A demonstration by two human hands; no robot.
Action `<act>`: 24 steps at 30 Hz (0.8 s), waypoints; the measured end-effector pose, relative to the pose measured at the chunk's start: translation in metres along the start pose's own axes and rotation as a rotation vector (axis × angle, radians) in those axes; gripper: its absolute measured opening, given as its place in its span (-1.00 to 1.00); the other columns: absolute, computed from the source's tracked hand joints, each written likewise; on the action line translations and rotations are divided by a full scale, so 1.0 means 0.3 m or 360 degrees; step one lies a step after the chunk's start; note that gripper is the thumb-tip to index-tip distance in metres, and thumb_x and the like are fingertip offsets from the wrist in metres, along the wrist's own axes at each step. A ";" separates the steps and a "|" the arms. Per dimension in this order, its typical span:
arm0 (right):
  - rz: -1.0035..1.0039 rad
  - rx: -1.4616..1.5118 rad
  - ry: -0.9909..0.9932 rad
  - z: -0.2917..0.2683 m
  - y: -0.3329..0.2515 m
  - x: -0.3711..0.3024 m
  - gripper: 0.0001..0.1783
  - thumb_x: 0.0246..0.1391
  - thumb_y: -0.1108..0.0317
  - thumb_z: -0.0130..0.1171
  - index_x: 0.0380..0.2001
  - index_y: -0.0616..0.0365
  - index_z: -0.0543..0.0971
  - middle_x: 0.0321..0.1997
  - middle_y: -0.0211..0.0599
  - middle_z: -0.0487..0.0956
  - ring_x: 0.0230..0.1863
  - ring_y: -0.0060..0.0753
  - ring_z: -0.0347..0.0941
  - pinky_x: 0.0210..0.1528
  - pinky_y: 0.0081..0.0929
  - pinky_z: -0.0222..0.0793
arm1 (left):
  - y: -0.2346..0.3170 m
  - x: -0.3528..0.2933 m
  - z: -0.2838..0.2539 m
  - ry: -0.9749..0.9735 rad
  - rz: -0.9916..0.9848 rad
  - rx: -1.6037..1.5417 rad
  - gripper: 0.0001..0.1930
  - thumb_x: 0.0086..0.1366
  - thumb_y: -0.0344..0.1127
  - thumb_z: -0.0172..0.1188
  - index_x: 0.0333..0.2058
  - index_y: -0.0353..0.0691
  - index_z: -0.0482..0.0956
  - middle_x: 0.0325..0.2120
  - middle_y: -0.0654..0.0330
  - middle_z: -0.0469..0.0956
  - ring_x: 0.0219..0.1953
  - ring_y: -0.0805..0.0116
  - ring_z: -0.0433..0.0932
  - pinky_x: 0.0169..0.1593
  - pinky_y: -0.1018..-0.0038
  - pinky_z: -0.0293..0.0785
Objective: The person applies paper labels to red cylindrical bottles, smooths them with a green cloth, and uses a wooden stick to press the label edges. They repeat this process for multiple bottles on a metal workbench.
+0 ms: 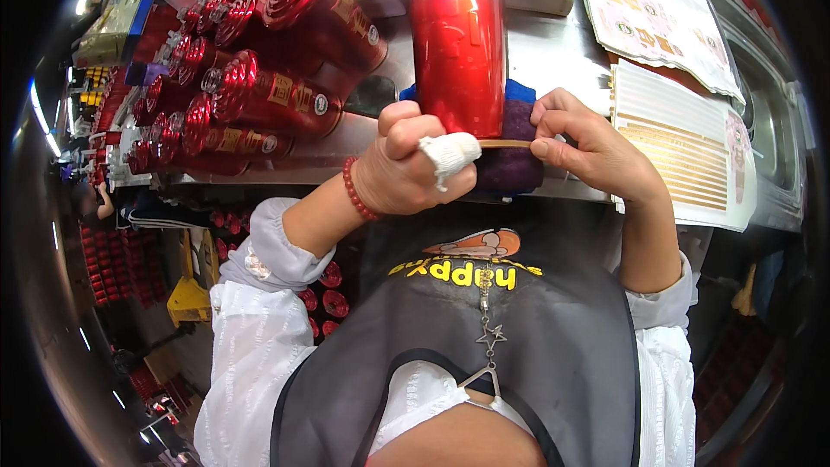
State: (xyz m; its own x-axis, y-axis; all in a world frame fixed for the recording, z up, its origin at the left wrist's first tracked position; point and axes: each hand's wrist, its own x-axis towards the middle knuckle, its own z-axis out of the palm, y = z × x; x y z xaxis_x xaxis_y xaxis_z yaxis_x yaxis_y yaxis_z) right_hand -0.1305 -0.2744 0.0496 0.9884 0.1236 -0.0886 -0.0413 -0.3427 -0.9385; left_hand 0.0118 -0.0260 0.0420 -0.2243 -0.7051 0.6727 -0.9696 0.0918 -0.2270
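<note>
A shiny red bottle [458, 43] lies on its side on a folded purple cloth [512, 175], its broad base toward me. Stretched across that base edge is a thin gold strip [508, 144]. My left hand [406, 160] is closed at the strip's left end, a white cloth cover on one finger and a red bead bracelet at the wrist. At the other end, my right hand [596, 147] pinches the strip between thumb and finger. Whether the strip sticks to the bottle, I cannot tell.
Several red bottles [277, 95] lie piled at the left of the metal table [367, 143]. On the right are a sheet of gold strips [679, 143] and a sheet of pink and gold labels [653, 13]. Blue cloth [519, 92] shows beside the purple one.
</note>
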 end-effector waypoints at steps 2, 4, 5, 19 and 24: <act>-0.0014 -0.0023 0.0009 0.000 0.005 -0.005 -0.71 0.30 0.24 0.23 -0.42 0.21 0.49 -0.08 -0.37 0.33 -0.16 -0.50 0.28 -0.12 -0.56 0.28 | -0.006 0.018 -0.001 -0.0069 0.0035 -0.0054 -0.74 -0.26 -0.30 0.33 -0.50 0.20 0.57 -0.05 0.50 0.53 -0.10 0.29 0.34 -0.05 0.32 0.32; -0.0018 -0.0045 0.0014 -0.001 0.004 -0.004 -0.72 0.30 0.25 0.23 -0.42 0.21 0.49 -0.09 -0.37 0.33 -0.15 -0.49 0.27 -0.10 -0.56 0.28 | -0.008 0.042 0.015 -0.0074 0.0056 -0.0093 -0.74 -0.27 -0.29 0.34 -0.49 0.20 0.58 -0.04 0.50 0.53 -0.08 0.29 0.33 -0.04 0.30 0.31; -0.0020 -0.0051 0.0026 -0.001 0.005 -0.007 -0.72 0.30 0.25 0.23 -0.42 0.21 0.49 -0.09 -0.36 0.33 -0.15 -0.49 0.27 -0.09 -0.56 0.28 | -0.010 0.050 0.022 -0.0079 0.0076 -0.0117 -0.73 -0.28 -0.29 0.34 -0.49 0.19 0.58 -0.03 0.50 0.53 -0.08 0.29 0.33 -0.04 0.30 0.31; -0.0042 -0.0023 0.0062 0.016 0.011 0.000 -0.72 0.30 0.27 0.22 -0.41 0.24 0.48 -0.14 -0.35 0.32 -0.13 -0.44 0.27 -0.07 -0.52 0.28 | -0.013 0.048 0.024 -0.0061 0.0125 -0.0068 -0.72 -0.24 -0.33 0.36 -0.46 0.21 0.59 -0.04 0.49 0.53 -0.09 0.28 0.32 -0.11 0.30 0.32; -0.0061 -0.0034 0.0055 0.014 0.013 0.008 -0.73 0.29 0.28 0.23 -0.40 0.24 0.48 -0.14 -0.36 0.32 -0.13 -0.45 0.26 -0.07 -0.52 0.28 | -0.004 -0.013 -0.001 0.0055 0.0027 0.0043 -0.72 -0.18 -0.37 0.33 -0.45 0.20 0.55 -0.03 0.49 0.52 -0.14 0.27 0.32 -0.11 0.29 0.33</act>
State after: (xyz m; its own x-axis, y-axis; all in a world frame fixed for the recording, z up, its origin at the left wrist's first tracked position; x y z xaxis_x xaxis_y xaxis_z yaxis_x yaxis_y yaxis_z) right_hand -0.1288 -0.2715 0.0443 0.9936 0.1049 -0.0408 -0.0005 -0.3581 -0.9337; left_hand 0.0138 -0.0230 0.0400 -0.2443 -0.6788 0.6925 -0.9627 0.0839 -0.2574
